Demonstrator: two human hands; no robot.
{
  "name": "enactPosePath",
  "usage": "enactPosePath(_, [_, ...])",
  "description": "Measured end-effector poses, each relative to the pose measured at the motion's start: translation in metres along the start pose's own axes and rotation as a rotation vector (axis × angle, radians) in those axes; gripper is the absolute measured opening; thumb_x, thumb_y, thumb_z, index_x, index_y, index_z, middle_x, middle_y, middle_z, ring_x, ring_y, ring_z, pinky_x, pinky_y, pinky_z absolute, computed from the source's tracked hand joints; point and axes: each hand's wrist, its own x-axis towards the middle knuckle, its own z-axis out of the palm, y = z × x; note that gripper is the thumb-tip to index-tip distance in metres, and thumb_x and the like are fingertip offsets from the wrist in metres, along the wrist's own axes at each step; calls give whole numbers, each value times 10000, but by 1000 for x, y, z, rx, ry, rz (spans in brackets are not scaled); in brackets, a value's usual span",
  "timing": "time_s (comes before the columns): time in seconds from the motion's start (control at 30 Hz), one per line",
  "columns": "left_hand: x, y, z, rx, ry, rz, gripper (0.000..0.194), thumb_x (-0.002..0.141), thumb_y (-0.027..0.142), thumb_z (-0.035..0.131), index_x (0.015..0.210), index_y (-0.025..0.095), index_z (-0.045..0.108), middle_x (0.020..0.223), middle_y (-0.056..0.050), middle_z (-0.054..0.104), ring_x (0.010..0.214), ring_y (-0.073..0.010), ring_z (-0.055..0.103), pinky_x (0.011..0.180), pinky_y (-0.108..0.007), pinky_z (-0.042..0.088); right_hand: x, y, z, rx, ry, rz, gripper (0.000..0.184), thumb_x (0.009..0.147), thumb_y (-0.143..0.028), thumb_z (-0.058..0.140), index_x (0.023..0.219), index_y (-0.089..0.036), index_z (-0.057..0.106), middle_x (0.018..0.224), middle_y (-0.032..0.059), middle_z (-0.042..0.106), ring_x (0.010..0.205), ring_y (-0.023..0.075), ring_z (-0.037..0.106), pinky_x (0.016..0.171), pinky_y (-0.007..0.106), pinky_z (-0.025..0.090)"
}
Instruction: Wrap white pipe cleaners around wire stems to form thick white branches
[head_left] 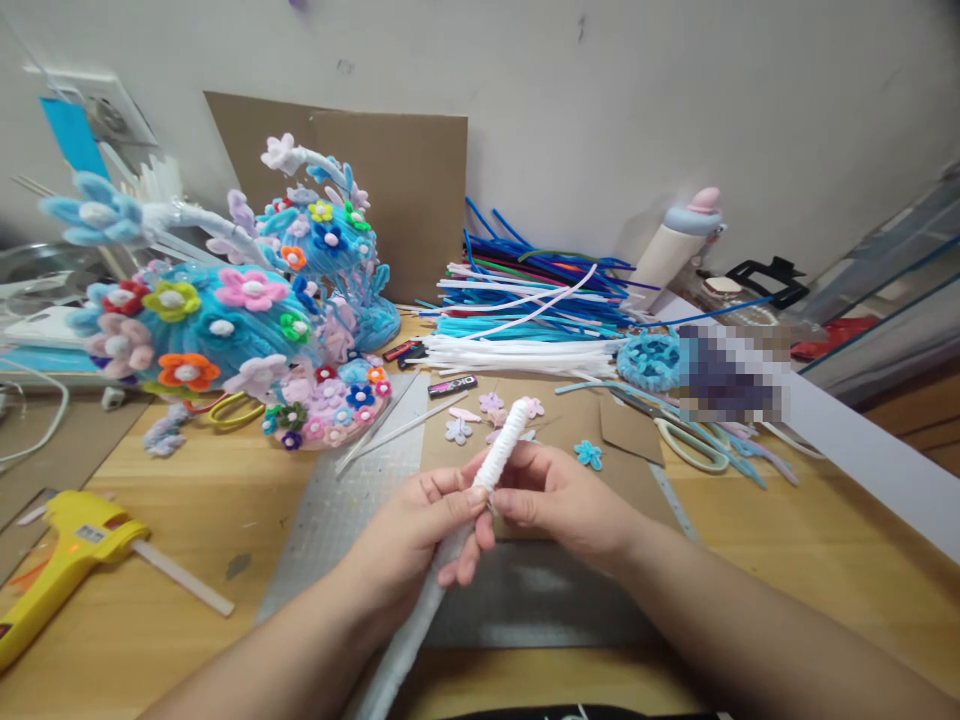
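Observation:
A long pale stick (420,620) runs up from the bottom edge between my hands, tilted to the right. White pipe cleaner (504,445) is coiled tightly around its upper end. My left hand (427,520) is closed around the stick just under the coils, thumb on top. Against the lower end of the coils, my right hand (562,500) pinches the pipe cleaner between thumb and fingers; its exact tip is hidden. Just beyond lie small fuzzy flowers in pink and lilac (459,430) and a blue flower (589,455) on cardboard (630,500).
Flower-covered blue pipe-cleaner lamps (225,320) stand at left. A yellow glue gun (82,540) lies front left. Pipe cleaners (525,355) are heaped at the back. Scissors (697,445) and a white bottle (679,240) are on the right. A grey cutting mat (330,540) lies beneath.

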Motion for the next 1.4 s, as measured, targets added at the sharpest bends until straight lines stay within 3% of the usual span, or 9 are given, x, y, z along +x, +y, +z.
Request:
enactPosePath(0.13, [-1, 0, -2, -36, -41, -28, 250, 803, 295, 601, 655, 94, 617, 536, 3, 569, 315, -9, 413, 307, -122, 231, -1, 0, -7, 3, -58, -10, 306, 764, -280, 692, 1031, -162, 597, 767, 8, 652, 778, 139, 612, 775, 316, 450])
enactPosePath(0.23, [-2, 0, -1, -68, -40, -26, 229, 794, 283, 616, 664, 95, 625, 558, -8, 598, 321, -13, 441, 302, -116, 236, -1, 1, -9, 7, -34, -31, 278, 751, -240, 703, 1004, -173, 610, 824, 3, 651, 784, 119, 605, 772, 284, 444])
enactPosePath(0.4, [-3, 0, 1, -101, -55, -38, 226, 782, 273, 636, 651, 89, 634, 550, -14, 607, 327, -19, 475, 299, -103, 260, 0, 3, -11, 97, -137, -66, 256, 773, -193, 669, 1019, -183, 601, 787, -4, 660, 747, 115, 630, 767, 289, 453])
enactPosePath(0.47, [-3, 0, 1, -110, -64, -44, 221, 782, 269, 637, 654, 89, 635, 550, -15, 613, 329, -20, 485, 297, -96, 264, 0, 4, -11, 89, -123, -66, 251, 759, -176, 680, 998, -187, 605, 812, -7, 652, 766, 109, 625, 766, 276, 452])
enactPosePath(0.73, [-2, -7, -1, -138, -50, -71, 177, 764, 287, 667, 749, 111, 652, 570, -22, 658, 345, -42, 531, 306, -90, 334, -4, 7, -10, -158, 22, -147, 206, 740, -148, 688, 919, -185, 593, 773, -23, 594, 648, 81, 549, 617, 223, 431])
enactPosePath(0.97, [1, -7, 1, -105, -29, -91, 246, 732, 344, 695, 796, 120, 614, 637, -22, 669, 323, -34, 499, 286, -100, 305, -3, 9, -12, -202, 70, -184, 180, 717, -179, 725, 854, -175, 607, 722, -25, 575, 602, 78, 536, 564, 209, 436])
enactPosePath(1.13, [1, -6, 2, -26, -4, -121, 269, 761, 366, 660, 784, 104, 605, 692, -51, 678, 342, -29, 502, 303, -105, 315, -1, 9, -14, -219, 26, -217, 122, 766, -188, 690, 861, -175, 614, 739, -19, 578, 597, 73, 555, 565, 206, 460])
enactPosePath(1.3, [-1, -8, 1, -34, -52, -196, 323, 741, 417, 655, 691, 101, 610, 578, -52, 665, 329, -55, 517, 299, -122, 339, -2, 5, -19, -299, -61, -234, 92, 803, -211, 657, 878, -162, 638, 783, 12, 574, 673, 102, 581, 609, 229, 496])
enactPosePath(1.4, [-2, -10, 0, -44, -70, -198, 314, 734, 408, 660, 651, 111, 599, 529, -40, 651, 313, -56, 506, 288, -124, 315, -1, 5, -21, -404, -36, -314, 81, 815, -230, 648, 862, -165, 654, 791, 19, 569, 716, 110, 566, 643, 233, 488])
